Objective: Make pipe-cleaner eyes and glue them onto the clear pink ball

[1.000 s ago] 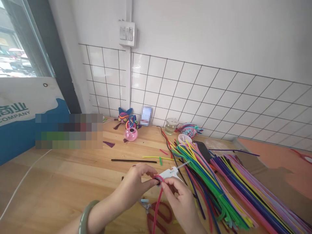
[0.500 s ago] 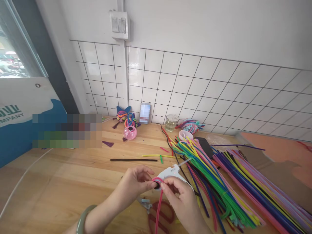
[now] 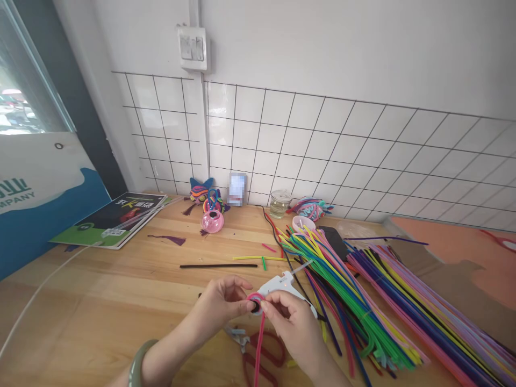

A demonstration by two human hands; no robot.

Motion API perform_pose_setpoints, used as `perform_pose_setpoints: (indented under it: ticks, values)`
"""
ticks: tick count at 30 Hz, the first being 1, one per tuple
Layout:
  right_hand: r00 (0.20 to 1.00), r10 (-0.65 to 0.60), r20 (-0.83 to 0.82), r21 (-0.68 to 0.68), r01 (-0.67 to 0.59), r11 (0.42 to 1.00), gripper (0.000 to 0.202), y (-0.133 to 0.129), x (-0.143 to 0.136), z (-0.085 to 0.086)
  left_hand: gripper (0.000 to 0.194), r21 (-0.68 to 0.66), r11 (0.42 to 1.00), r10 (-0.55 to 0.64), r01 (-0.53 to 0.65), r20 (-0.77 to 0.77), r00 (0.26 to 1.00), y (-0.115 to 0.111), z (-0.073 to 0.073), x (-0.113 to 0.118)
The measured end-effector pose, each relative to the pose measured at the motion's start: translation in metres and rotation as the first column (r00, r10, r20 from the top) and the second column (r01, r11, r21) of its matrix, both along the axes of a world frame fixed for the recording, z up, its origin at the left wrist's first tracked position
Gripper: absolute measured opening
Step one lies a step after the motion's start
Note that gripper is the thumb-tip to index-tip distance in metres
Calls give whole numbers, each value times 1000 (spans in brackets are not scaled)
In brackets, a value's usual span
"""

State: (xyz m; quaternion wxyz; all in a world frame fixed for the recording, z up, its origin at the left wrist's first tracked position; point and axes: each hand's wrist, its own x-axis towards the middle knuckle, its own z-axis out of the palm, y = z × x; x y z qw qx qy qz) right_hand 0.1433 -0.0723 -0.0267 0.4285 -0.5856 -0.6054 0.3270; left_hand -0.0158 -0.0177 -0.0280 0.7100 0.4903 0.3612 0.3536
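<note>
Between my two hands is a small ring coil with a black centre (image 3: 255, 305), its rim wrapped by a pink pipe cleaner (image 3: 259, 346) whose tail hangs down toward me. My left hand (image 3: 226, 301) pinches the coil from the left, thumb over its black part. My right hand (image 3: 292, 322) pinches the pink strand at the coil's right edge. Just behind the fingers lies a white glue gun (image 3: 278, 285) with a glue stick out of its back, partly hidden. Red-handled scissors (image 3: 278, 344) rest on the table below the hands.
Bundled coloured pipe cleaners (image 3: 355, 295) spread over the right side. A black pipe cleaner (image 3: 217, 265) lies ahead. Behind stand a pink round ornament (image 3: 212, 221), a glass jar (image 3: 280, 203) and a phone (image 3: 237, 189). A magazine (image 3: 121, 215) and white cable (image 3: 44, 282) are left.
The view has shifted slightly, so things sit a little further left. Both hands keep their pinch on the coil and pink pipe cleaner, with hardly any movement.
</note>
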Motion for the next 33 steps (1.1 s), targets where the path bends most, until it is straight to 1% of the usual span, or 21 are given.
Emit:
perform_pose_setpoints:
  ticks: [5,9,11,15,18,20,24,29,33]
  values:
    - [995,54,-88,-88,-62,994,24,2,2,1,45,41,998,-55,57,-50,997,1,-5,-3]
    - [990,54,-129,-112,-69,991,25,3,2,-1,47,128,989,-50,69,-147,988,4,-7,-8]
    - [989,49,-139,-117,-65,991,26,4,3,-2,48,141,987,-48,74,-177,983,4,-6,-10]
    - [988,62,-138,-120,-79,990,30,5,4,-4,45,102,991,-66,82,-148,987,3,2,-11]
    - [987,72,-142,-133,-91,987,30,5,5,-5,42,109,993,-32,52,-180,983,2,6,-11]
    - [986,70,-154,-148,-93,985,29,5,5,-5,42,107,993,-23,44,-195,980,2,7,-11]
    - [985,59,-160,-154,-84,984,27,5,5,-7,40,107,992,-45,65,-188,981,2,3,-11]
    - [988,67,-138,-162,-90,983,25,4,4,-6,37,43,992,-118,121,-77,990,1,1,-11]
    - [992,62,-113,-176,-81,981,27,5,3,-6,36,7,996,-91,92,-55,994,0,2,-8]
